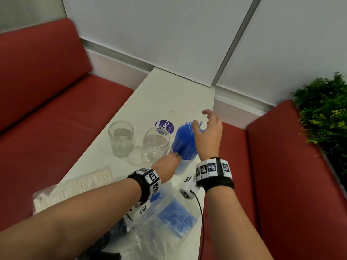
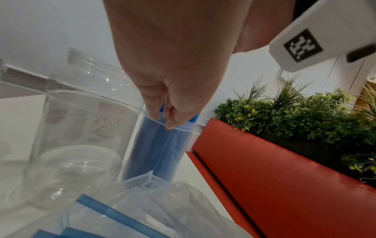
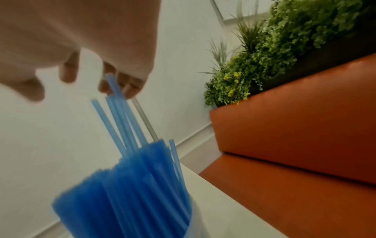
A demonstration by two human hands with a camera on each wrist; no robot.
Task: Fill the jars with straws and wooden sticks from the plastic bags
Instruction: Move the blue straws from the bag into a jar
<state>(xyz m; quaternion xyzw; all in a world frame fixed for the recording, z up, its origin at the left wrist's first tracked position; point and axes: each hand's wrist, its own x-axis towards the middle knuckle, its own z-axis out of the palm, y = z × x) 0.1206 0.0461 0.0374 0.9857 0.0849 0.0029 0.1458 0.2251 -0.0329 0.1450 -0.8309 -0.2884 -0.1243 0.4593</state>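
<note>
Holding: left hand pinches the rim of the straw-filled jar, fingers curled over its threaded lip, frame centre in the head view.
Right hand: above the jar, fingers spread and loosely bent, tips touching the tops of a few raised straws; not clamped on anything.
Straws: blue straws packed upright in the jar, a few standing higher at the right side of the bundle.
Empty jars: two clear jars left of the filled one, upright on the white surface; nearer one just beside the straw jar.
Straw bag: clear plastic bag with more blue straws, lower centre of frame, under the left wrist.
Stick bag: bag of wooden sticks at lower left, lying flat.
Other: purple round sticker behind the jars; red bench seats both sides; green plants at right edge.
</note>
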